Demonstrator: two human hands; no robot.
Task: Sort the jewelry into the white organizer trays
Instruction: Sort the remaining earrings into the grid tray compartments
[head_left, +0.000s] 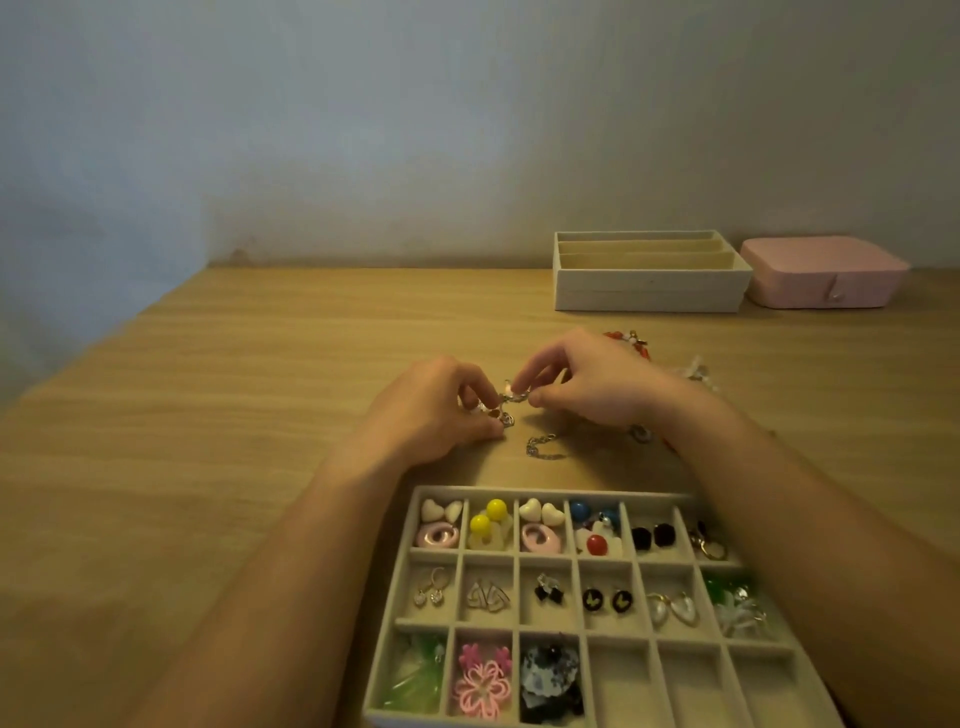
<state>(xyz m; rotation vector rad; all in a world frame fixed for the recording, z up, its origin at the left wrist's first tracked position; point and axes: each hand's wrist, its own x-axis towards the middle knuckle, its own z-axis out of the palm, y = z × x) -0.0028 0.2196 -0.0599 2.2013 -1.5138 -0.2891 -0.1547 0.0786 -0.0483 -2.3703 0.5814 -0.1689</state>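
Nearest you, the white gridded organizer tray (566, 564) of earrings; beyond, your left hand (436, 410) and right hand (587, 384) pinch a silver charm bracelet (511, 400), its chain trailing on the wooden table (234, 374); farther, a white slotted tray (649, 291) beside a pink case (826, 275).

One head-worn wide-angle view only, aimed forward and down across the desk (208, 389) toward the wall (363, 130). The compartment tray (524, 492) is seen closest at the lower edge, forearms are framed reaching away, and the far boxes are seen small.
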